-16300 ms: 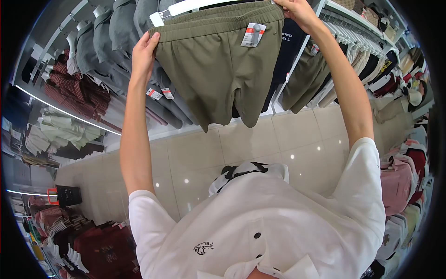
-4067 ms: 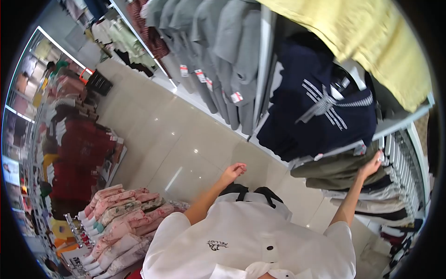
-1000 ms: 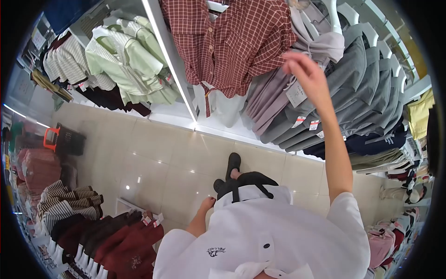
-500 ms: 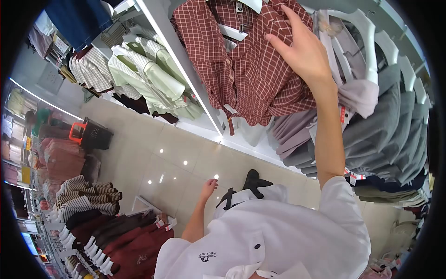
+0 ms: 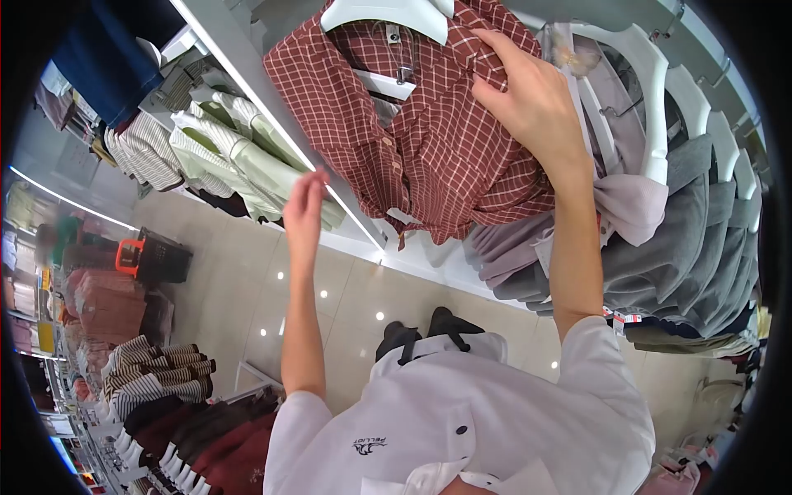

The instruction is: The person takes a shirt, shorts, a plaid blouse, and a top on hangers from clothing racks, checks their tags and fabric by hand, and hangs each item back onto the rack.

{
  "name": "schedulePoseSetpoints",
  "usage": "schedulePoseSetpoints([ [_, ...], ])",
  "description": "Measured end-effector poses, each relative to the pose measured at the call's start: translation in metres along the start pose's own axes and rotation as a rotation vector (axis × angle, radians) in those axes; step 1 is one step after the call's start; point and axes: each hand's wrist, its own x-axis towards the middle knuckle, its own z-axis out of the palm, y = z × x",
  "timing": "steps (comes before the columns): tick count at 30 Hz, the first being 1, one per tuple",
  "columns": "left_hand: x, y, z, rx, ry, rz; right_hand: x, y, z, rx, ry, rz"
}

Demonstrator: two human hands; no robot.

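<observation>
A red-and-white checked shirt [image 5: 437, 153] with a buttoned front hangs on a white hanger [image 5: 388, 18] at the top of the head view. My right hand [image 5: 532, 103] is closed on its shoulder, thumb and index finger on the cloth; the other fingertips are hidden. My left hand [image 5: 305, 205] is raised left of the shirt, apart from it, with nothing in it. Its fingers are loosely bent and slightly blurred. Beside my right hand hangs a pale mauve garment [image 5: 631, 202] with a knotted part.
Grey garments [image 5: 660, 247] hang close together on the right. A white upright panel [image 5: 272, 107] divides the shirt from pale green tops [image 5: 235, 157]. A black basket [image 5: 163, 257] with an orange handle stands on the tiled floor [image 5: 330, 330]. Dark red clothes [image 5: 227, 441] hang at lower left.
My left hand has risen from low over the floor to beside the white panel. My right hand has stayed at the shirt's shoulder, its fingers more bent. The view has shifted slightly.
</observation>
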Motion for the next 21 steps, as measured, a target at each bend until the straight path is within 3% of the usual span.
schedulePoseSetpoints([
  [6, 0.070, 0.073, 0.001, -0.112, 0.028, 0.234, 0.005, -0.015, -0.010, -0.016, -0.169, 0.208],
  [9, 0.078, 0.102, -0.001, -0.182, 0.027, 0.327, 0.006, -0.022, -0.010, -0.100, -0.160, 0.185],
  [12, 0.058, 0.150, -0.018, -0.284, -0.036, 0.577, 0.003, -0.023, -0.009, -0.176, -0.098, 0.132],
  [16, 0.047, 0.193, -0.037, -0.343, -0.036, 0.969, 0.000, -0.035, -0.007, -0.228, -0.151, 0.298],
  [18, 0.046, 0.203, -0.048, -0.414, -0.051, 0.979, -0.004, -0.032, -0.001, -0.222, -0.067, 0.226],
  [21, 0.047, 0.197, -0.052, -0.122, -0.003, 0.897, -0.007, -0.036, -0.003, -0.273, -0.097, 0.278],
])
